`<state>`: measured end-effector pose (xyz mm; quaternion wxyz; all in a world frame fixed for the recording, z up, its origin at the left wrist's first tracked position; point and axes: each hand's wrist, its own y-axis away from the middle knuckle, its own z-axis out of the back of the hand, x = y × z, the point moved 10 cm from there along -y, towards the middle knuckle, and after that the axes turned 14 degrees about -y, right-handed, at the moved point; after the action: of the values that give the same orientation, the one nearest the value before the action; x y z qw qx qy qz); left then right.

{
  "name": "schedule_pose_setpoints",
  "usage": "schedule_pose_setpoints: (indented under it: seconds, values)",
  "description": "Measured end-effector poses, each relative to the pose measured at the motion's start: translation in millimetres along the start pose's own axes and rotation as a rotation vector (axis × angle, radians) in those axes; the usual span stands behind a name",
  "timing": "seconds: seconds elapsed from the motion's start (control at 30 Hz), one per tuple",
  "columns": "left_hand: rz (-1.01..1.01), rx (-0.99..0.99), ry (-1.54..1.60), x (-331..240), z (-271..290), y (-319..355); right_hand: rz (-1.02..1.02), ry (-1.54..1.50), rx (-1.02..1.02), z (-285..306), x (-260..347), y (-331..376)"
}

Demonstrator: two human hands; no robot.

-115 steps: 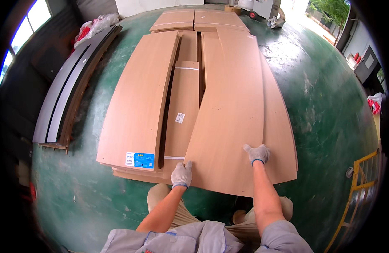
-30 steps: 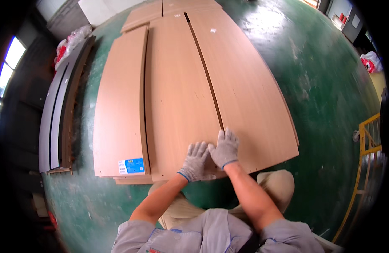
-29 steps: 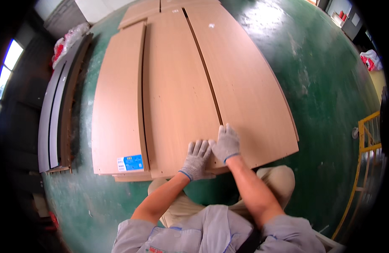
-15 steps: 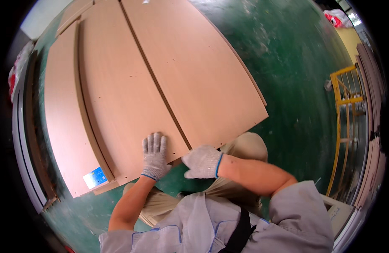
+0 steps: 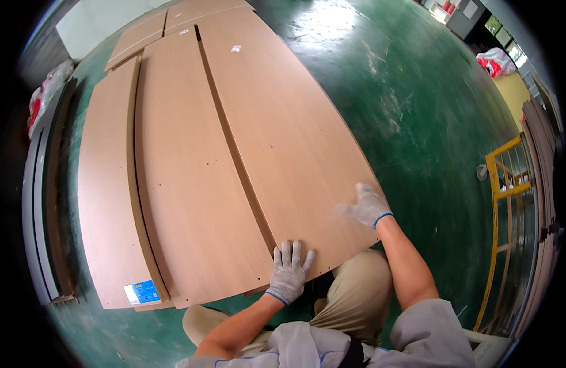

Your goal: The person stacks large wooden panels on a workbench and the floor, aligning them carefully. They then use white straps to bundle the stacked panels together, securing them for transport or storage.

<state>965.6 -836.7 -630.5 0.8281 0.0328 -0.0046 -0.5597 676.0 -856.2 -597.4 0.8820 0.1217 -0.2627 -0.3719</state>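
Now the left hand (image 5: 289, 273) lies open, fingers spread on the near left corner of the long right-hand board (image 5: 283, 141); the right hand (image 5: 368, 207), blurred but splayed open, is over its near right corner, contact unclear. It lies just beside the middle board (image 5: 191, 184): probably stiff, heavy, smooth-faced, best taken by its edges.

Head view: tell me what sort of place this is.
Likely a workshop or warehouse: large wood-toned panels in low stacks, a scuffed green floor and a yellow wheeled frame.
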Motion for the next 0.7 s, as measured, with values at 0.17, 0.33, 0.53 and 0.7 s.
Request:
schedule_pose_setpoints:
  seconds: [0.17, 0.33, 0.53, 0.7]
  values:
    - [-0.014, 0.03, -0.019, -1.5, -3.9, -4.6, -0.121, -0.257, -0.446, 4.0, -103.2, -20.2]
    - [0.009, -0.006, -0.027, -13.7, -2.8, -15.4, -0.144, -0.307, -0.477, 8.8, -113.6, -16.3]
    - [-0.027, -0.052, -0.022, -23.8, -3.9, -14.3, -0.254, -0.325, -0.585, 4.6, -158.1, 5.9]
    - [-0.058, -0.074, -0.032, -24.2, -5.4, -6.2, -0.221, -0.311, -0.662, -5.9, -175.3, 26.0]
